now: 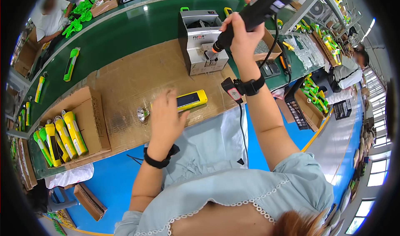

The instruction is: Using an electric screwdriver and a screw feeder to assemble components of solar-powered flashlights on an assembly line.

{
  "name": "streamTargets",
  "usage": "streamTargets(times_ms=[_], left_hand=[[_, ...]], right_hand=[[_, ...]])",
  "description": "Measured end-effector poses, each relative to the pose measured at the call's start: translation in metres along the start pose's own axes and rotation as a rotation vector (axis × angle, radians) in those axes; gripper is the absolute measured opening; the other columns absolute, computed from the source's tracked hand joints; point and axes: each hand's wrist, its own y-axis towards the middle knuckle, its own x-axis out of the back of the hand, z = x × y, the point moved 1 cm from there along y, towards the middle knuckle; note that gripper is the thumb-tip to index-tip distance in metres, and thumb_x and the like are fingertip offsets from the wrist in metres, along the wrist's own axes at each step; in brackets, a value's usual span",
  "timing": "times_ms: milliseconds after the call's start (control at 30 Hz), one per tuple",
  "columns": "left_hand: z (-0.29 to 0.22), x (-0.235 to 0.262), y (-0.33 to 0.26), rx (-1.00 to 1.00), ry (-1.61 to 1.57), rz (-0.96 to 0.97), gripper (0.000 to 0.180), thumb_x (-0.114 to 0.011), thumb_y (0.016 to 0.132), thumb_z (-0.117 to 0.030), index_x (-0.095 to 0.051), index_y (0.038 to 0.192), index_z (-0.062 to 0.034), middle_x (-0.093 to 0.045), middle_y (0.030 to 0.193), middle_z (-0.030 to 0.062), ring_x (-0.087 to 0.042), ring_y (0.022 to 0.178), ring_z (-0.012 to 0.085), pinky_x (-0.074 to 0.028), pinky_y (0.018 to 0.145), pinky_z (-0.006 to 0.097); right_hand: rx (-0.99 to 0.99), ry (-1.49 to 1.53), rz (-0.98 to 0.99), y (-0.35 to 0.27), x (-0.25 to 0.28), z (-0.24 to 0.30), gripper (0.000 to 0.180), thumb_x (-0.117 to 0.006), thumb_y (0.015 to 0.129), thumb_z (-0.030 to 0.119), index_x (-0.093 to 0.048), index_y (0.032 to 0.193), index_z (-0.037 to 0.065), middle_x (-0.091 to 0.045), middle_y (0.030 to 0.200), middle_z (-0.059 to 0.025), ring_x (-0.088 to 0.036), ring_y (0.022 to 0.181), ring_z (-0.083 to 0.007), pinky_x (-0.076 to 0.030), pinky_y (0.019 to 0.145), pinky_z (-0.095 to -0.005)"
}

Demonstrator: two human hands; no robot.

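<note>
My right hand (pixel 246 38) is wrapped round a black electric screwdriver (pixel 260 11), held tilted. Its orange-collared tip points down at the front block of a grey screw feeder (pixel 202 42). Above the cardboard on the bench, my left hand (pixel 166 117) has its fingers stretched out and slightly blurred. A yellow flashlight body (pixel 191 99) with a dark panel lies partly beneath it. Left of that hand sits a silver lamp reflector (pixel 142 114); my hand hides whether it joins the body.
A cardboard box (pixel 100 123) of yellow and green flashlights stands at the left. More flashlights lie on the green bench (pixel 141 21), including a green-yellow one (pixel 71 64). Right of the feeder are a box of small screws (pixel 262 47) and an orange-handled tool (pixel 284 63). Co-workers sit farther off.
</note>
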Motion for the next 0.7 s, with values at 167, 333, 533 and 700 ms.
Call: streamTargets(times_ms=[167, 333, 533, 700], left_hand=[[0.034, 0.02, -0.009, 0.087, 0.118, 0.137, 0.05, -0.079, 0.063, -0.023, -0.06, 0.106, -0.0073, -0.057, 0.106, 0.0113, -0.051, 0.104, 0.0297, -0.035, 0.092, 0.042], [0.042, 0.024, -0.006, 0.04, 0.03, 0.222, 0.043, -0.078, 0.065, -0.023, -0.063, 0.103, -0.009, -0.057, 0.1, 0.01, -0.051, 0.099, 0.0283, -0.035, 0.091, 0.042], [0.033, 0.015, -0.007, 0.011, 0.024, 0.158, 0.044, -0.077, 0.067, -0.025, -0.063, 0.105, -0.0079, -0.054, 0.097, 0.0125, -0.049, 0.098, 0.0308, -0.034, 0.091, 0.043], [0.019, -0.007, 0.0, 0.001, 0.034, 0.099, 0.046, -0.079, 0.064, -0.028, -0.064, 0.103, -0.0081, -0.052, 0.095, 0.0127, -0.047, 0.098, 0.0305, -0.033, 0.091, 0.045]], right_hand=[[-0.097, -0.141, 0.073, -0.002, 0.002, -0.018, 0.044, -0.055, 0.085, 0.0, -0.04, 0.126, -0.002, -0.058, 0.066, -0.0074, -0.056, 0.054, -0.014, -0.046, 0.052, -0.027], [-0.139, -0.14, 0.092, -0.007, 0.001, -0.014, 0.044, -0.057, 0.085, 0.001, -0.041, 0.126, -0.002, -0.056, 0.064, -0.0069, -0.055, 0.052, -0.0143, -0.045, 0.051, -0.0267], [-0.284, 0.065, 0.109, -0.044, -0.01, 0.024, 0.051, -0.054, 0.085, 0.0, -0.034, 0.132, -0.003, -0.056, 0.065, -0.0084, -0.056, 0.052, -0.0162, -0.047, 0.051, -0.0289], [-0.315, 0.289, 0.142, -0.084, -0.033, 0.051, 0.05, -0.054, 0.085, -0.002, -0.033, 0.13, -0.005, -0.059, 0.069, -0.0088, -0.058, 0.057, -0.015, -0.048, 0.056, -0.028]])
